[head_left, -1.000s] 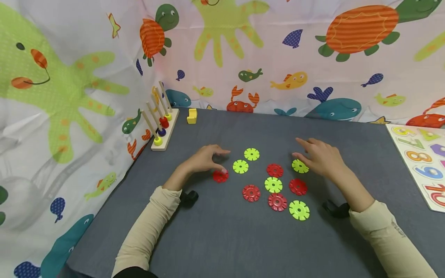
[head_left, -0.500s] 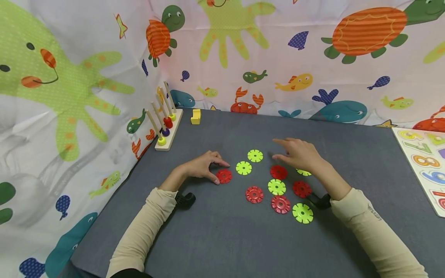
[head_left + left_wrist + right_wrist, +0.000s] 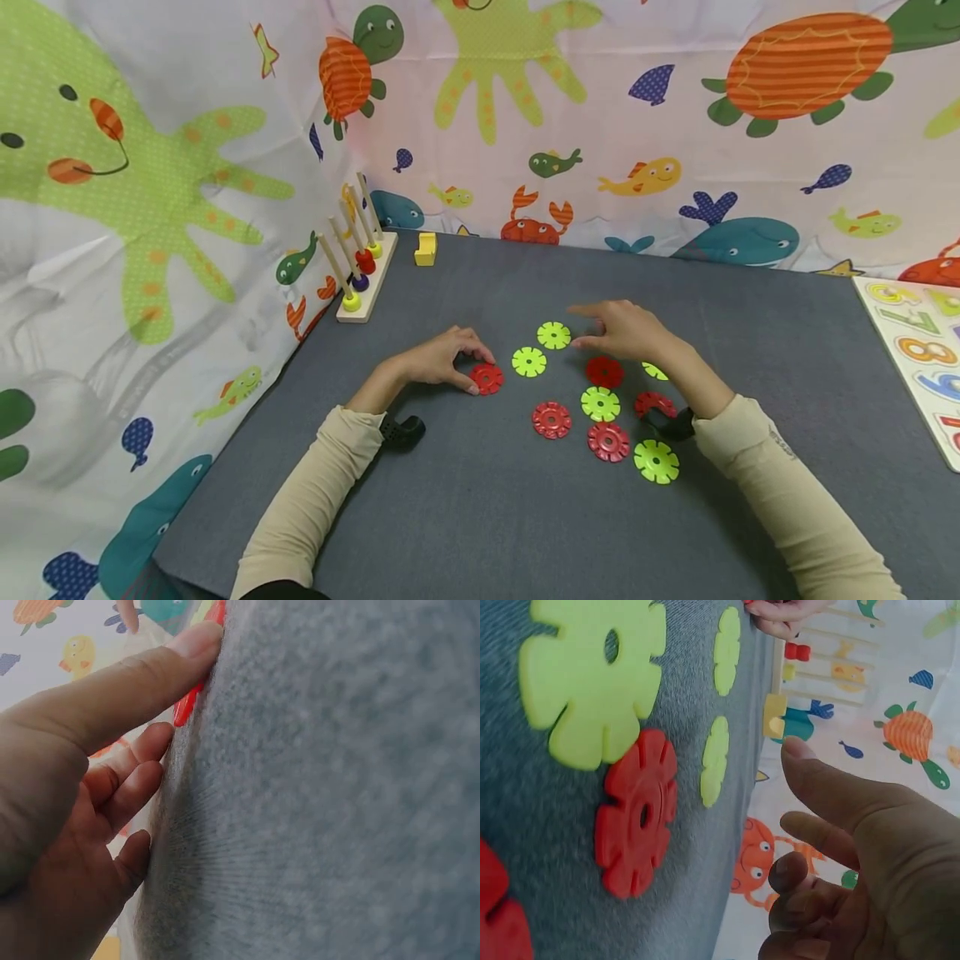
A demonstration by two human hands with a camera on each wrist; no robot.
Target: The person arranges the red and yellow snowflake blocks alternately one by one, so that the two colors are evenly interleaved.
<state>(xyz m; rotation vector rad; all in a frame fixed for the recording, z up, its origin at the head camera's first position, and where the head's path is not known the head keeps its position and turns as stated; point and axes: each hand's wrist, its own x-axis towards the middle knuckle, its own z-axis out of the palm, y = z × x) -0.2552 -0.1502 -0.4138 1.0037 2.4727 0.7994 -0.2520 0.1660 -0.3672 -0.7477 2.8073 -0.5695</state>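
My left hand (image 3: 442, 360) pinches the edge of a red notched plastic disc (image 3: 487, 380) lying on the dark grey table. In the left wrist view, the thumb (image 3: 199, 641) overlaps that red disc (image 3: 184, 711). My right hand (image 3: 626, 332) hovers with its thumb and index finger apart and nothing between them. Just left of its fingertips lies a yellow-green notched disc (image 3: 553, 335), with another yellow-green disc (image 3: 528, 362) beyond it. The right wrist view shows a red disc (image 3: 639, 817) and a larger-looking yellow-green disc (image 3: 592, 690) below this hand.
Several more discs lie in the middle, among them a red disc (image 3: 551, 420) and a yellow-green disc (image 3: 656, 461). A wooden peg stand (image 3: 360, 283) with beads and a yellow block (image 3: 425, 249) are at the back left. A number board (image 3: 911, 350) lies at the right.
My right hand has moved left from the right-hand yellow-green disc, towards the two on the left. My left thumb and index finger have closed on the red disc's edge. The view has shifted slightly.
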